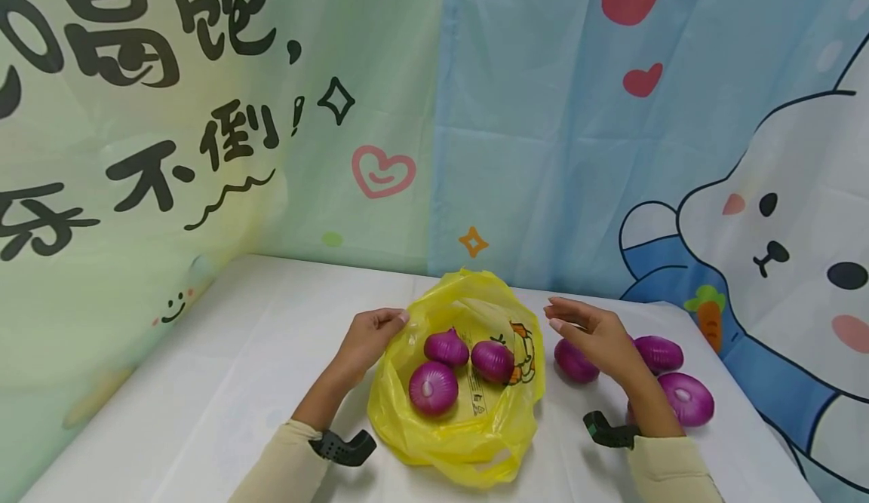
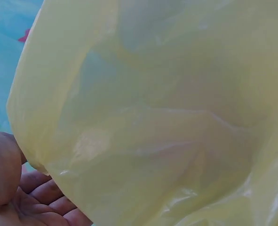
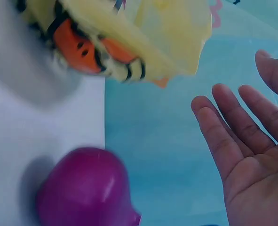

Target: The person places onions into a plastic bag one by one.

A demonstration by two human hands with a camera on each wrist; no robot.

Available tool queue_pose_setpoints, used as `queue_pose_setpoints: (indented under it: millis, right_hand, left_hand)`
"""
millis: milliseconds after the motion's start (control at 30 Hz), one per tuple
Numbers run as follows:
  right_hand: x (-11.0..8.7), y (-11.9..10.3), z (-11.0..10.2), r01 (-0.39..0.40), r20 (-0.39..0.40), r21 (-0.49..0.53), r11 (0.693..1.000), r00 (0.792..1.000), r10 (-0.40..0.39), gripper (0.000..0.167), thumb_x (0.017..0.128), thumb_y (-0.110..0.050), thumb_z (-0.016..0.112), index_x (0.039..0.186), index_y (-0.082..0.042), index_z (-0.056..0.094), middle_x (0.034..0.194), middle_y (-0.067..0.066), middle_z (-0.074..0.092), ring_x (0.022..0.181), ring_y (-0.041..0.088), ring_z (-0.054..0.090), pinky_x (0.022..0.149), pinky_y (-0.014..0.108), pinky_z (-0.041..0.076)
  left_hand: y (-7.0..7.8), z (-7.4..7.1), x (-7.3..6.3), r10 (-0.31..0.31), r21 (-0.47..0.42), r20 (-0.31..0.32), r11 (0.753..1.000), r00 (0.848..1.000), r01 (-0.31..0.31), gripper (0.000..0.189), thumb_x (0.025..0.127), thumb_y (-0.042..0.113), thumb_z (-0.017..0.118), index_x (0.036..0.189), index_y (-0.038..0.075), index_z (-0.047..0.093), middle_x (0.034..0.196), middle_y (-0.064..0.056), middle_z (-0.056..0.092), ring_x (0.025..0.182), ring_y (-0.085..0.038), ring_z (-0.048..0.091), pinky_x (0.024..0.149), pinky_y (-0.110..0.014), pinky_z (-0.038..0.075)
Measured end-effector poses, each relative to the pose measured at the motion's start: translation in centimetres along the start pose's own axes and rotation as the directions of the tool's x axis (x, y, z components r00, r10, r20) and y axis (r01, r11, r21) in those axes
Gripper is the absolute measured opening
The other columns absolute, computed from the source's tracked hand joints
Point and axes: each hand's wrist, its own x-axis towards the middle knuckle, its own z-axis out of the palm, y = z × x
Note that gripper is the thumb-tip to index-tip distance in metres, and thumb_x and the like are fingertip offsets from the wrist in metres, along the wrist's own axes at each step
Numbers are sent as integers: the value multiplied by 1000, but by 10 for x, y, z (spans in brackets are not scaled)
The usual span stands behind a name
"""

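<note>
A yellow plastic bag (image 1: 489, 443) lies spread with its mouth open on the white table. Inside it sit three purple onions, one of them the front onion (image 1: 433, 388). My left hand (image 1: 366, 341) pinches the bag's left rim between thumb and fingers; the left wrist view shows the bag's side (image 2: 143, 132) close up. My right hand (image 1: 591, 333) is apart from the bag's right side, above a loose onion (image 1: 575, 361), its fingers extended and holding nothing. In the right wrist view that palm (image 3: 256, 179) faces the bag, with an onion (image 3: 84, 188) below.
More loose onions lie on the right of the table, among them a back onion (image 1: 658, 354) and a front onion (image 1: 687, 399), partly behind my right forearm. The white tabletop (image 1: 204, 382) meets a printed cloth backdrop (image 1: 529, 126) at its far edge.
</note>
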Motion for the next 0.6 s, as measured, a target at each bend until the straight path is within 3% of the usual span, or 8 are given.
queue_pose_setpoints:
  millis: [333, 600]
  right_hand:
    - [-15, 20, -17, -70, -46, -68, 995, 997, 67, 59, 95, -37, 63, 142, -5, 49, 131, 20, 58, 120, 39, 54, 88, 42, 51]
    - [-20, 31, -24, -106, -41, -107, 989, 994, 102, 64, 93, -36, 66, 144, -4, 45, 136, 24, 52, 124, 41, 50, 94, 46, 45]
  left_hand:
    - [-2, 3, 1, -23, 11, 10, 1000, 1000, 23, 30, 98, 21, 59, 118, 0, 67, 101, -8, 70, 83, -17, 66, 74, -29, 56]
    - [-3, 1, 2, -21, 24, 11, 999, 1000, 21, 31, 100, 22, 57, 117, -1, 67, 100, -8, 70, 83, -18, 66, 74, -29, 56]
